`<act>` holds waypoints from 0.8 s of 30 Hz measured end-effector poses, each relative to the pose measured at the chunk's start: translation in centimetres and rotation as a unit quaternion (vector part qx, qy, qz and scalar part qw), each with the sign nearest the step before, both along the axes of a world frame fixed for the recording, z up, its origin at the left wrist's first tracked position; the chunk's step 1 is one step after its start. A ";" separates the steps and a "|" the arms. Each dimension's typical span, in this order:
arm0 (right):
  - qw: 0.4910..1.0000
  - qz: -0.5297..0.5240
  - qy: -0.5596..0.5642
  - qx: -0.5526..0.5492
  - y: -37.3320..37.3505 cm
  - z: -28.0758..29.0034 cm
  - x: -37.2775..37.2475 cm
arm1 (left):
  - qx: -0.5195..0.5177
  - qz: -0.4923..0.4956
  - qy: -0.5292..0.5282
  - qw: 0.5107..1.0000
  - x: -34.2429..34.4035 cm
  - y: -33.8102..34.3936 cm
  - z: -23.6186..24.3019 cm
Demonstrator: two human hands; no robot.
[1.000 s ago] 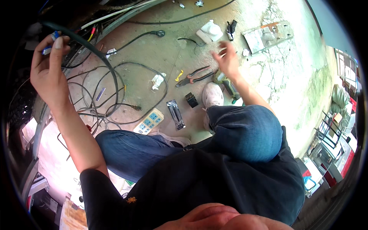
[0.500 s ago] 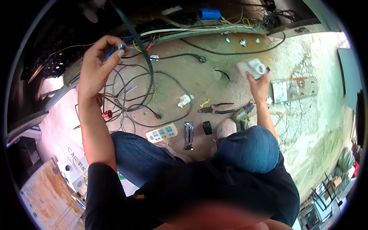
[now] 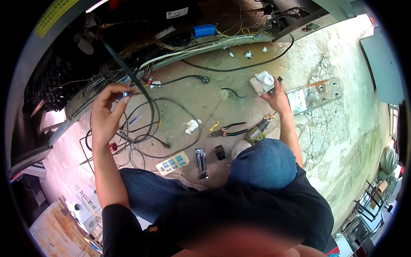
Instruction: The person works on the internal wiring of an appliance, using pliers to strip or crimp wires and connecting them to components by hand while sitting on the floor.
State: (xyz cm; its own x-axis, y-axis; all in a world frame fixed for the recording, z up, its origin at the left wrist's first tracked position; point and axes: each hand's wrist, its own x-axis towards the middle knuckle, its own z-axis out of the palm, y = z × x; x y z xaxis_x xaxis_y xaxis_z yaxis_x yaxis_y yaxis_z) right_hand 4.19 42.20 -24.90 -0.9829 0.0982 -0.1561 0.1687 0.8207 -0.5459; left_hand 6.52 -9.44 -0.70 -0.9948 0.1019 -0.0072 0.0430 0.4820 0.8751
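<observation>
My left hand [image 3: 108, 112] is raised at the left, thumb and fingertips pinched on a small blue connector-like piece [image 3: 125, 94]. A thick dark cable [image 3: 136, 82] runs down just beside those fingertips. Over at the right, my right hand [image 3: 276, 99] has its thumb and fingers spread next to a white box [image 3: 257, 84] on the floor. A white round piece [image 3: 266, 79] sits on or against that box. The thumb is at the box's near edge; whether it touches I cannot tell. A small black object [image 3: 280, 79] shows at the right fingertips.
Pliers [image 3: 227, 130], a green power tool [image 3: 258, 132], a power strip [image 3: 172, 163], a black-silver packet [image 3: 201, 163] and a black block [image 3: 220, 152] lie near my feet. Looped cables [image 3: 141, 137] spread at left. A metal plate [image 3: 314, 95] lies right; a blue cylinder [image 3: 204, 31] stands in the dark cabinet.
The white box and round piece, earlier in my right hand's grasp, now rest on the floor with the fingers spread apart. The view has shifted; my left hand keeps its pinch.
</observation>
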 end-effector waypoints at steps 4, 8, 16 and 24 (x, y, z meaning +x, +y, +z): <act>0.988 -0.036 0.107 -0.107 1.4 7.3 -4.2 | 0.005 -0.012 -0.004 1.000 0.0 0.2 0.6; 0.980 0.123 0.117 -0.107 -3.1 15.3 -9.1 | -0.018 -0.034 0.012 0.999 -0.6 0.6 0.5; 0.890 0.453 -0.032 -0.043 -19.8 23.6 -17.3 | -0.154 -0.064 0.109 0.980 1.3 1.3 0.5; 0.862 0.494 -0.069 -0.092 -28.3 18.6 -20.7 | -0.171 -0.080 0.193 0.963 2.7 2.2 -1.7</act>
